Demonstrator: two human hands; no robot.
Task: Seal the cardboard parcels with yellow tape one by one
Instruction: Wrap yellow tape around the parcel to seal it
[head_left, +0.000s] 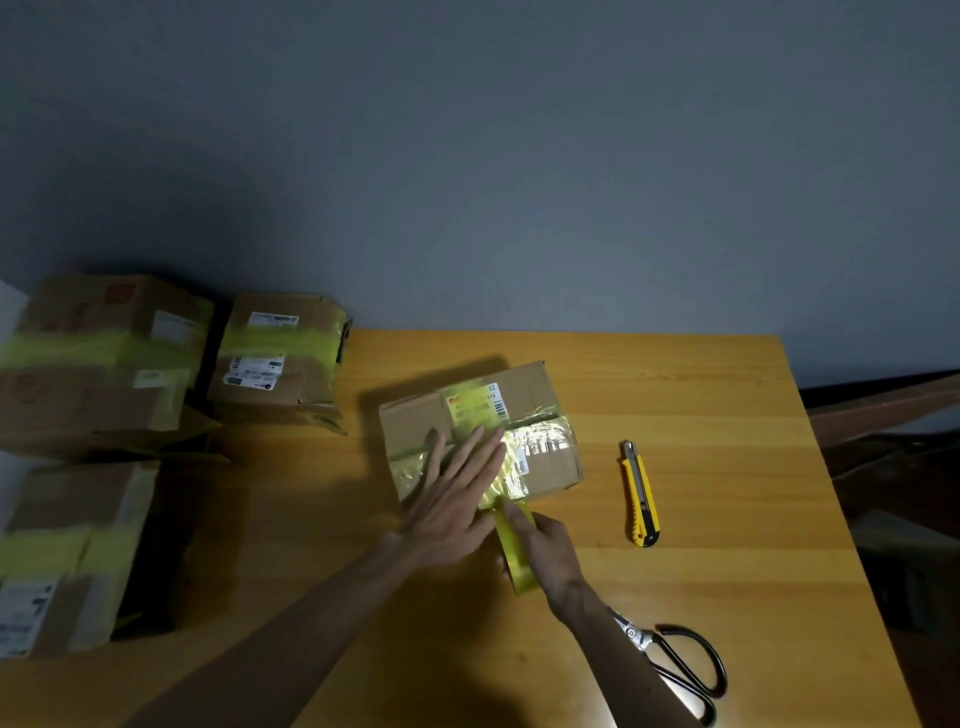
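Note:
A small cardboard parcel (540, 395) with labels lies in the middle of the wooden table (727, 467). A glossy strip of yellow tape (540, 441) runs across its top and down its near side. My left hand (457, 493) lies flat on the parcel's top with fingers straight, pressing the tape down. My right hand (545, 556) grips the yellow tape roll (517, 556) just in front of the parcel, with the tape stretched from the roll up to the box.
A yellow utility knife (640, 493) lies right of the parcel. Scissors (675, 665) lie near the front, partly under my right forearm. Several taped cardboard parcels (104, 364) are stacked at the left. The table's right edge drops off beside dark furniture.

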